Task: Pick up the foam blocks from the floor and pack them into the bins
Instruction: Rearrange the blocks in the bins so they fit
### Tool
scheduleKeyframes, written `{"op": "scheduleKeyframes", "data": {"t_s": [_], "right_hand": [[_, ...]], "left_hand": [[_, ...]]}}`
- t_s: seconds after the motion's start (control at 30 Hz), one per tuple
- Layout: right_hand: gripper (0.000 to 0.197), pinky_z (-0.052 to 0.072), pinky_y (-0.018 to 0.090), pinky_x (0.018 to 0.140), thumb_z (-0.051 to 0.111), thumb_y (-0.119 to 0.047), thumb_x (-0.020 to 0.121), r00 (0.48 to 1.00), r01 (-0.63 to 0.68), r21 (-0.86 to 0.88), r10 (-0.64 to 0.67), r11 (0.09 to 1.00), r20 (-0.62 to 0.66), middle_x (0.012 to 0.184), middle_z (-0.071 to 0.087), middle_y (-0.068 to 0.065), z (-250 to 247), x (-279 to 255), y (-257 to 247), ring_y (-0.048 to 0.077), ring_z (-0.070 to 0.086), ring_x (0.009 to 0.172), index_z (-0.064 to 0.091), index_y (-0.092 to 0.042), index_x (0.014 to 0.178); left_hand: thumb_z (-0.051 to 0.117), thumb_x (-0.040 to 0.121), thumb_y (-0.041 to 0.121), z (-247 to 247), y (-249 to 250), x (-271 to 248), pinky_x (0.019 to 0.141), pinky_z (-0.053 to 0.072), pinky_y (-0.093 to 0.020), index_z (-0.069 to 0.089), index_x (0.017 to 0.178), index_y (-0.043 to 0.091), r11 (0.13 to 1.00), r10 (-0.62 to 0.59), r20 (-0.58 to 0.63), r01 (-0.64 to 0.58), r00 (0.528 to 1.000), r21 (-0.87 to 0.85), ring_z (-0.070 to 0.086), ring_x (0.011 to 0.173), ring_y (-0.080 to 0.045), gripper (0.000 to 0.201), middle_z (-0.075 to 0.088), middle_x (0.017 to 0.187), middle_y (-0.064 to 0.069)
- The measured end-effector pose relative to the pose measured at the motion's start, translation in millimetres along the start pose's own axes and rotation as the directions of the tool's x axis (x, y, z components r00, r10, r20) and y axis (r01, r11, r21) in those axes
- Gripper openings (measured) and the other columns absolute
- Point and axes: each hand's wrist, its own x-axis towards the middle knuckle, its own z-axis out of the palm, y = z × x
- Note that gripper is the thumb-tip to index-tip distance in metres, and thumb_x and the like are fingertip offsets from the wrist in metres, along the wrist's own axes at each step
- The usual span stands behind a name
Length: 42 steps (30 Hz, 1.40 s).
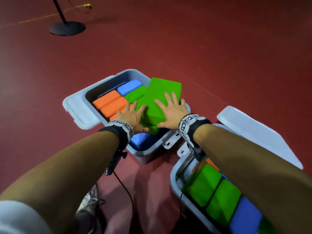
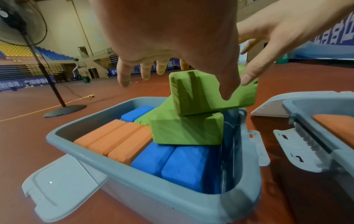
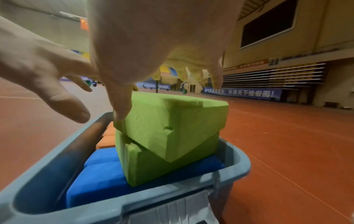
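A grey bin on the red floor holds orange blocks, blue blocks and green ones. A green foam block lies tilted on top of another green block and sticks up above the bin's rim. My right hand lies flat on it with fingers spread; in the right wrist view its thumb touches the block's left edge. My left hand is spread over the block's left side and the orange blocks, its thumb on the block. Neither hand grips anything.
A second grey bin at the lower right holds green blocks and a blue one, its lid open behind. The first bin's lid hangs to the left. A fan stand's black base is far left.
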Motion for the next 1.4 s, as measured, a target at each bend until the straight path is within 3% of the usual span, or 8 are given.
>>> {"op": "scheduleKeyframes", "data": {"t_s": [0.1, 0.27, 0.4, 0.5, 0.7, 1.0, 1.23, 1.4], "right_hand": [[0.117, 0.009, 0.074, 0.107, 0.066, -0.069, 0.074, 0.996, -0.044, 0.031, 0.041, 0.999, 0.073, 0.158, -0.024, 0.015, 9.8, 17.0, -4.3, 0.046, -0.017, 0.144, -0.015, -0.038, 0.151], [0.102, 0.023, 0.068, 0.11, 0.064, -0.051, 0.087, 0.997, -0.049, 0.131, 0.042, 0.99, 0.059, 0.159, -0.019, 0.018, 25.3, 17.4, -8.6, 0.049, -0.018, 0.142, -0.012, -0.033, 0.153], [0.097, 0.018, 0.067, 0.112, 0.059, -0.05, 0.091, 0.995, -0.1, 0.164, 0.097, 0.981, 0.029, 0.159, -0.019, 0.019, 21.3, 3.4, 5.3, 0.049, -0.017, 0.143, -0.012, -0.03, 0.154], [0.097, 0.018, 0.065, 0.113, 0.057, -0.051, 0.091, 0.986, -0.165, 0.193, 0.169, 0.967, -0.007, 0.159, -0.019, 0.019, 20.6, -15.1, 23.6, 0.049, -0.015, 0.143, -0.013, -0.029, 0.154], [0.096, 0.014, 0.062, 0.115, 0.056, -0.051, 0.092, 0.962, -0.267, 0.191, 0.274, 0.944, -0.006, 0.158, -0.023, 0.016, 30.7, -44.2, 44.1, 0.045, -0.018, 0.144, -0.016, -0.032, 0.153], [0.096, 0.013, 0.063, 0.115, 0.054, -0.055, 0.091, 0.948, -0.313, 0.187, 0.297, 0.931, 0.112, 0.158, -0.024, 0.016, 74.8, -46.6, 49.9, 0.047, -0.019, 0.143, -0.02, -0.04, 0.15], [0.097, 0.018, 0.062, 0.115, 0.055, -0.058, 0.089, 0.946, -0.325, 0.125, 0.32, 0.938, 0.056, 0.159, -0.018, 0.018, 94.9, -47.9, 50.3, 0.049, -0.013, 0.144, -0.015, -0.037, 0.152], [0.099, 0.011, 0.069, 0.112, 0.067, -0.05, 0.085, 0.929, -0.366, 0.136, 0.354, 0.921, 0.106, 0.158, -0.012, 0.023, 84.7, -37.2, 44.2, 0.052, -0.008, 0.143, -0.004, -0.031, 0.152]], "left_hand": [[0.071, 0.075, 0.061, 6.5, -11.3, 9.1, 0.11, 0.027, -0.063, 0.006, 0.152, 0.044, 0.997, 0.033, 0.017, -0.032, 0.999, -0.069, 0.004, 0.15, -0.03, 0.102, -0.002, 0.165, 0.005], [0.073, 0.077, 0.053, 15.0, -22.0, 9.5, 0.109, 0.025, -0.062, -0.001, 0.151, 0.049, 0.988, 0.079, 0.018, -0.076, 0.997, -0.136, 0.007, 0.15, -0.028, 0.105, 0.003, 0.165, 0.004], [0.072, 0.078, 0.056, 19.9, -17.2, 5.3, 0.11, 0.028, -0.059, -0.023, 0.149, 0.042, 0.992, 0.076, 0.011, -0.075, 0.997, -0.103, 0.007, 0.15, -0.027, 0.12, -0.001, 0.165, -0.004], [0.07, 0.078, 0.061, 21.4, -10.4, 6.1, 0.114, 0.025, -0.058, -0.017, 0.153, 0.034, 0.996, 0.055, 0.04, -0.052, 0.998, -0.078, 0.002, 0.151, -0.027, 0.118, -0.005, 0.164, -0.007], [0.059, 0.077, 0.075, 28.1, 14.5, 16.7, 0.116, 0.015, -0.061, -0.005, 0.153, 0.043, 0.994, 0.09, 0.091, -0.095, 0.992, 0.057, -0.007, 0.15, -0.036, 0.105, -0.013, 0.164, -0.009], [0.05, 0.064, 0.092, 44.5, 24.6, 47.9, 0.109, 0.005, -0.075, -0.017, 0.147, 0.054, 0.99, 0.051, 0.132, -0.067, 0.99, 0.122, -0.024, 0.144, -0.042, 0.113, -0.031, 0.158, -0.007], [0.054, 0.063, 0.09, 56.3, 14.0, 63.6, 0.106, 0.008, -0.078, -0.015, 0.145, 0.06, 0.994, 0.093, 0.144, -0.101, 0.985, 0.048, -0.023, 0.145, -0.043, 0.111, -0.027, 0.16, -0.003], [0.05, 0.072, 0.085, 51.8, 12.7, 65.4, 0.105, 0.026, -0.071, -0.007, 0.147, 0.058, 0.988, 0.124, 0.084, -0.131, 0.989, 0.083, -0.007, 0.147, -0.046, 0.098, -0.014, 0.163, -0.005]]}}
